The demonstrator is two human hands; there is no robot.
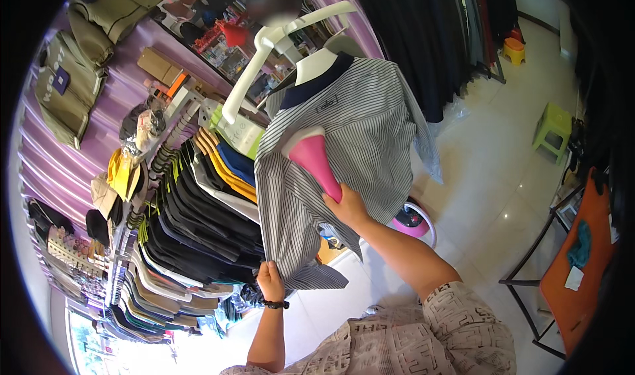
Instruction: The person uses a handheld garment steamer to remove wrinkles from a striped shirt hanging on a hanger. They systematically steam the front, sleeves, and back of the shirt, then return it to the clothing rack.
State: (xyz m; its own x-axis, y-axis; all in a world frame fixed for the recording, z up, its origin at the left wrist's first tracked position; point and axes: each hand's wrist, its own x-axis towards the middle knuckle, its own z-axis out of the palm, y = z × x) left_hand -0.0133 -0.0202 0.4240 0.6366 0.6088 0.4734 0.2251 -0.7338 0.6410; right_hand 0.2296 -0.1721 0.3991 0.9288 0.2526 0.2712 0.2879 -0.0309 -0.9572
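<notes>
A striped shirt with a dark collar hangs on a white hanger stand, its back facing me. My right hand grips the handle of a pink garment steamer head, whose pale front edge lies at the upper part of the shirt's left sleeve. My left hand, with a dark bracelet at the wrist, pinches the lower end of that sleeve and holds it stretched downward. Behind the shirt's lower edge, the steamer's pink base stands on the floor with a pale hose curving beside it.
Racks of dark and coloured garments stand close on the left. Long black garments hang beyond the shirt. A green stool and a small yellow-orange stool stand on the tiled floor at right, near an orange-topped table with a black metal frame.
</notes>
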